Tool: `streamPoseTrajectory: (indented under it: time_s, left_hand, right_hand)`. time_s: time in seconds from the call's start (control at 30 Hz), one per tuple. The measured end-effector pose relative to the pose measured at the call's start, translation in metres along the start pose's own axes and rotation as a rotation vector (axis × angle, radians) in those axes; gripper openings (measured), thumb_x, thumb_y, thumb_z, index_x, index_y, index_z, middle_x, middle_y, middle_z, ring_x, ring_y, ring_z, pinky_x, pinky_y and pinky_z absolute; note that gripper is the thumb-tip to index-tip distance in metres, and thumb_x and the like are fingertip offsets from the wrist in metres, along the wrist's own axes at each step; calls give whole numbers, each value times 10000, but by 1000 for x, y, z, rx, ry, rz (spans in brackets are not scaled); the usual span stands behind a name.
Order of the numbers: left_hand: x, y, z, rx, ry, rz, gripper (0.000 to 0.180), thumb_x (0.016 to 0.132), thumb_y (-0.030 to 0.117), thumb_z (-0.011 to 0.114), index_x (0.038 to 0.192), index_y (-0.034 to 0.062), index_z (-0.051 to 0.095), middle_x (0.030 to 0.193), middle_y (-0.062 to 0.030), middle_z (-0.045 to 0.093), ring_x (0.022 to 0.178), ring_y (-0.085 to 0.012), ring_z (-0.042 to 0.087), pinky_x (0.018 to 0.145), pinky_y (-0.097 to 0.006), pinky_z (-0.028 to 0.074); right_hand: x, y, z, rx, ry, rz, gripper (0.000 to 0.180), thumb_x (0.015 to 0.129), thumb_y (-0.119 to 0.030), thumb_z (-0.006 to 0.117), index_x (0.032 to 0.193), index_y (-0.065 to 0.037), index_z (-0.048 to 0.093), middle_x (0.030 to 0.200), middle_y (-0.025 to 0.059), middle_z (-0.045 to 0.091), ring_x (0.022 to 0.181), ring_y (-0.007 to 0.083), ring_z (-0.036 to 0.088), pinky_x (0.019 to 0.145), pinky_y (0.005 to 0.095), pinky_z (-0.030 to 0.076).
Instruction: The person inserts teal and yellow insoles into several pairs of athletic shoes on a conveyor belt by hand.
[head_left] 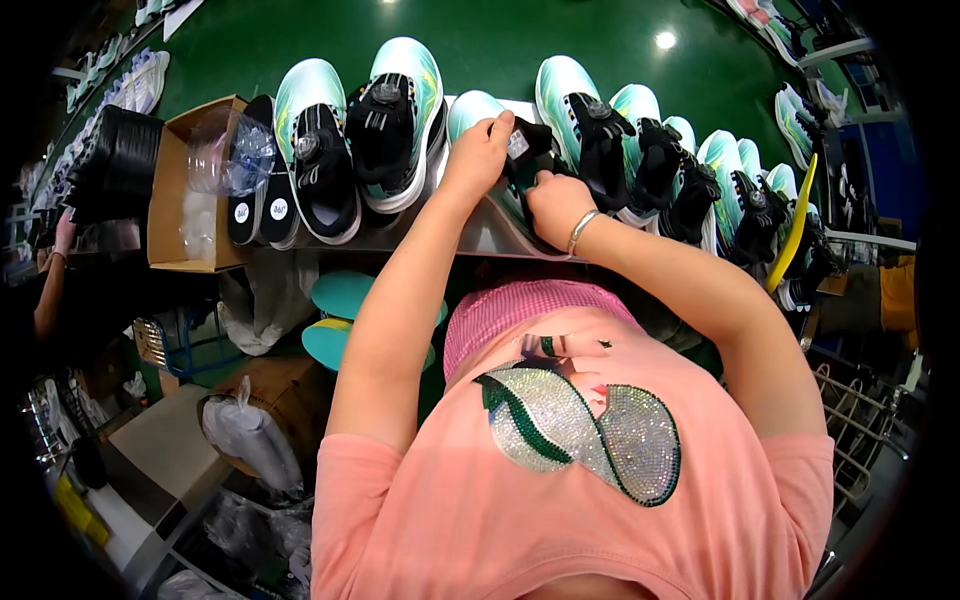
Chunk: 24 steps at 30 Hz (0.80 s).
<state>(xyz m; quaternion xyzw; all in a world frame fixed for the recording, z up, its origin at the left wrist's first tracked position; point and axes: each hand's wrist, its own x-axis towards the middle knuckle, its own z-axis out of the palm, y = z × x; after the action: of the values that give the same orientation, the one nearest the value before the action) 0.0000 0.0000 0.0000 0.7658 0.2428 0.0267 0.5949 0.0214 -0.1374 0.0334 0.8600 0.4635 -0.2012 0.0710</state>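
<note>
Head view: at twelve o'clock, the left hand (480, 150) steadies the mint-and-black sneaker (497, 128) on the conveyor ledge (480, 235), pinching its tongue, while the right hand (556, 203) grips the black upper; finished sneakers (390, 120) flank it.

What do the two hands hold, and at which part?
Both hands hold one shoe on the belt, fingers at its black tongue.
</note>
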Motion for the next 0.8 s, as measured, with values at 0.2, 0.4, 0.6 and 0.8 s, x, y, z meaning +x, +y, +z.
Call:
streamPoseTrajectory:
  time_s: [0.2, 0.4, 0.6, 0.8]
  left_hand:
    - [-12, 5, -1, 17, 14, -13, 529, 839, 472, 373, 928, -16, 556, 818, -226, 576, 805, -371, 541, 707, -372, 417]
    - [-10, 10, 2, 26, -21, -24, 534, 839, 479, 369, 947, -10, 554, 839, -221, 578, 815, -367, 540, 725, -368, 414]
    - [-7, 6, -2, 25, 23, -15, 539, 831, 492, 377, 972, 2, 552, 838, -205, 586, 810, -352, 551, 718, -359, 421]
    - [-7, 2, -3, -5, 13, -24, 533, 831, 487, 384, 983, 3, 548, 821, -197, 589, 773, -332, 565, 693, -354, 432]
  right_hand:
    - [3, -4, 8, 80, -23, 55, 181, 689, -121, 524, 791, -11, 625, 872, 195, 548, 768, 311, 581, 670, 365, 475]
    - [27, 24, -7, 183, -381, -85, 272, 698, -219, 519, 823, 7, 603, 825, 205, 589, 709, 318, 589, 635, 359, 475]
    - [47, 6, -31, -158, -893, -114, 294, 639, -97, 605, 912, 10, 590, 845, 130, 598, 673, 196, 606, 569, 317, 496]
    - [25, -7, -15, -227, -370, -56, 202, 685, -128, 591, 870, -66, 641, 878, 72, 623, 817, 237, 602, 657, 323, 490]
